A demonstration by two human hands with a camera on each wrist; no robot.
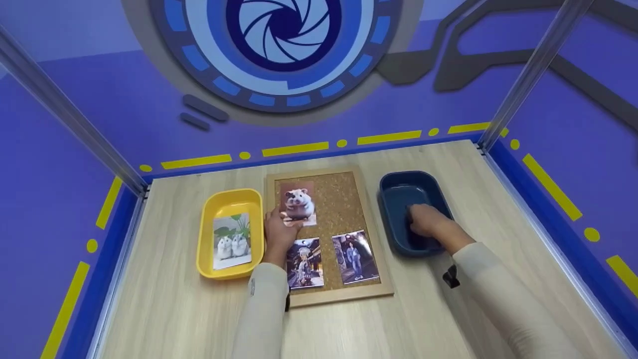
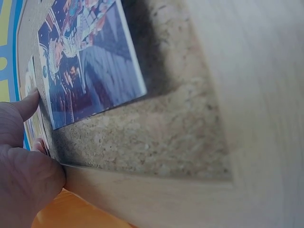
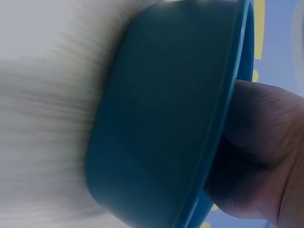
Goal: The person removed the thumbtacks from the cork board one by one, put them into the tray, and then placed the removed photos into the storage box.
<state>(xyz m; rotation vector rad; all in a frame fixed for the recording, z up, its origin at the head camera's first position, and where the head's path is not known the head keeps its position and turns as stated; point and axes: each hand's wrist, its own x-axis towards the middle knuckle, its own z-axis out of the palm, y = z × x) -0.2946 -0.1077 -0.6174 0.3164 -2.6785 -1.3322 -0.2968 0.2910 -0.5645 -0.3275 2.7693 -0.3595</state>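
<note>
My left hand (image 1: pixel 280 232) rests at the lower left of a hamster photo (image 1: pixel 299 202) on the framed cork board (image 1: pixel 339 209). Its thumb touches the photo's lower edge, and the fingers lie along its left side. Two photos of people, one at lower left (image 1: pixel 306 262) and one at lower right (image 1: pixel 356 257), are below on the cork. My right hand (image 1: pixel 429 222) reaches down into the dark blue tray (image 1: pixel 406 192) to the right of the board. In the right wrist view the tray's wall hides its fingertips, so whether they hold anything is not visible.
A yellow tray (image 1: pixel 232 202) stands left of the board, with a photo of two hamsters (image 1: pixel 233 242) inside. The pale wooden table (image 1: pixel 349 329) is bounded by blue-purple panels (image 1: pixel 309 132) at the back and sides. Metal posts (image 1: pixel 528 75) mark the corners.
</note>
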